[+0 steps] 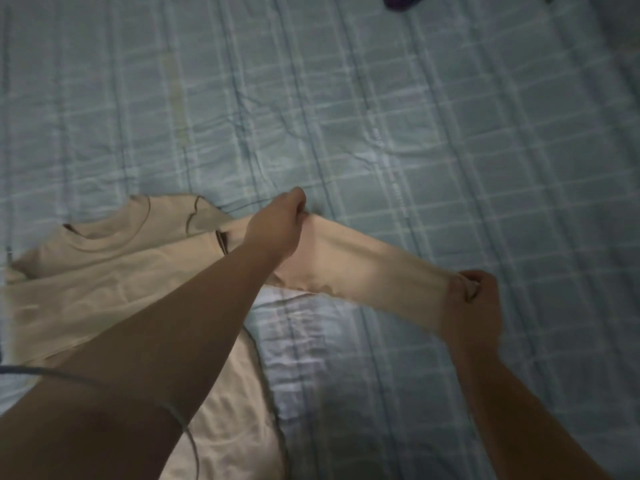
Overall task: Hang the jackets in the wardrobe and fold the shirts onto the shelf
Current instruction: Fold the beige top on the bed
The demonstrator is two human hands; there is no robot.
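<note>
A beige shirt (104, 289) lies on the bed (450, 150) and fills the 8 to 9 o'clock part of the view. Its neck opening points toward 10 o'clock and its hem runs off the lower edge near 7 o'clock. One sleeve (363, 268) is drawn out from the body toward 4 o'clock, stretched fairly taut between the two hands.

The left hand (277, 230), just left of centre, has its grip clenched on the sleeve near the shoulder seam, with the fingers curled over the cloth's upper edge. The right hand (474, 303), at about 4 o'clock, has its grip closed on the cuff end, with cloth bunched between the thumb and curled fingers. The left forearm (156, 358) comes in from 7 o'clock, crosses over the shirt's body and hides part of it.

A pale blue checked sheet (242, 98) covers the bed and is rumpled around the centre. A dark purple cloth (398, 1) shows at the top edge near 1 o'clock, cut off by the frame and well apart from the shirt. A thin grey cable (169, 408) loops across the left forearm at 7 o'clock.
</note>
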